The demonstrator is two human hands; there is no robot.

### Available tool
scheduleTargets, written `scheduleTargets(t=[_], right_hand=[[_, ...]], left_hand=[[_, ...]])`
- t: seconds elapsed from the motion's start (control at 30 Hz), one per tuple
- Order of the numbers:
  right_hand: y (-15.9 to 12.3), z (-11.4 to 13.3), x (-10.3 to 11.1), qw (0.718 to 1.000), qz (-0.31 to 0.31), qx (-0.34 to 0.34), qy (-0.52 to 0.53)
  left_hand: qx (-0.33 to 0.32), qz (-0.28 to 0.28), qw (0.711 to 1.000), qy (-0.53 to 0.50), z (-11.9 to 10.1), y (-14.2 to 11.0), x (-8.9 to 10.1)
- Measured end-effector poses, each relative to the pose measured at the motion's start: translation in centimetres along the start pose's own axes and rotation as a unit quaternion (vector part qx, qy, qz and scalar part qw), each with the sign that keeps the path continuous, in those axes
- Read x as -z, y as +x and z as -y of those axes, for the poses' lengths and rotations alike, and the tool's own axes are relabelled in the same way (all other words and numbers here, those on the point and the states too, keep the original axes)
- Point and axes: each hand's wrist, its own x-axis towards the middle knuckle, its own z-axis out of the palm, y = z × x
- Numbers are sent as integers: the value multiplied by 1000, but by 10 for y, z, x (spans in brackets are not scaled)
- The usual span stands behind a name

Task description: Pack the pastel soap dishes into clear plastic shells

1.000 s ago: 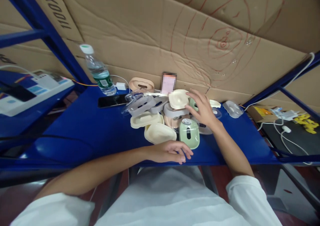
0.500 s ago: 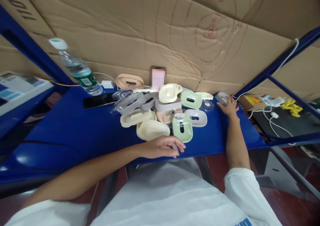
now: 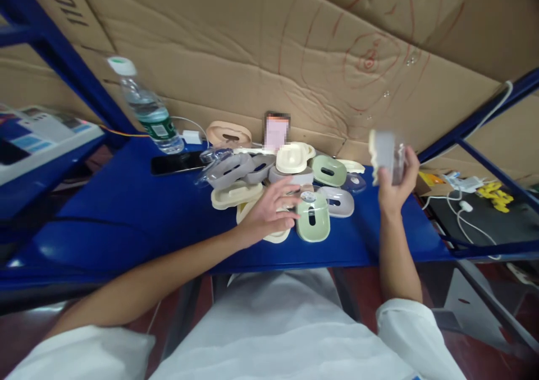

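My right hand (image 3: 398, 186) is raised above the right side of the blue table, fingers and thumb closed around a soap box (image 3: 385, 154) with a cream edge, a grey middle and a clear part. It is blurred by motion. My left hand (image 3: 272, 211) hovers with spread fingers over the heap of soap dish parts, holding nothing. Close to it are a light green soap dish (image 3: 312, 225) with a slot, a lilac-grey dish (image 3: 337, 202) and a cream part (image 3: 278, 236) partly hidden under the hand. A small cream tray (image 3: 292, 159) tops the heap.
A water bottle (image 3: 154, 119) and a black phone (image 3: 174, 163) stand and lie at the left. Behind the heap is a small blurred-out screen (image 3: 277, 132) against the cardboard wall (image 3: 219, 49). Cables, a box (image 3: 435, 184) and yellow pieces (image 3: 493, 189) occupy the right shelf.
My right hand has lifted the soap box off the table's right end. My left hand has moved up from the front edge to over the heap. The view has shifted slightly.
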Motion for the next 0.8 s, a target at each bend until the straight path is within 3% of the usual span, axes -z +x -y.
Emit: scheduleTargets(t=[0.07, 0.13, 0.23, 0.43, 0.63, 0.7, 0.8], right_hand=[[-13, 78, -7, 984, 76, 123, 102], [-23, 143, -16, 944, 173, 218, 177], [-22, 190, -29, 916, 238, 244, 211], [19, 190, -43, 883, 335, 180, 275], [50, 187, -97, 817, 392, -78, 416], [60, 181, -121, 831, 374, -75, 404], [68, 173, -149, 856, 375, 27, 354]], left_hand=[[-30, -20, 999, -20, -1, 4, 8], [-49, -34, 998, -21, 1, 6, 15], [-22, -57, 998, -13, 6, 5, 21], [10, -107, 991, -78, 5, 10, 17], [28, -134, 981, -140, -5, 16, 17], [38, -95, 986, -132, -3, 13, 17], [39, -20, 995, -92, 1, 4, 14]])
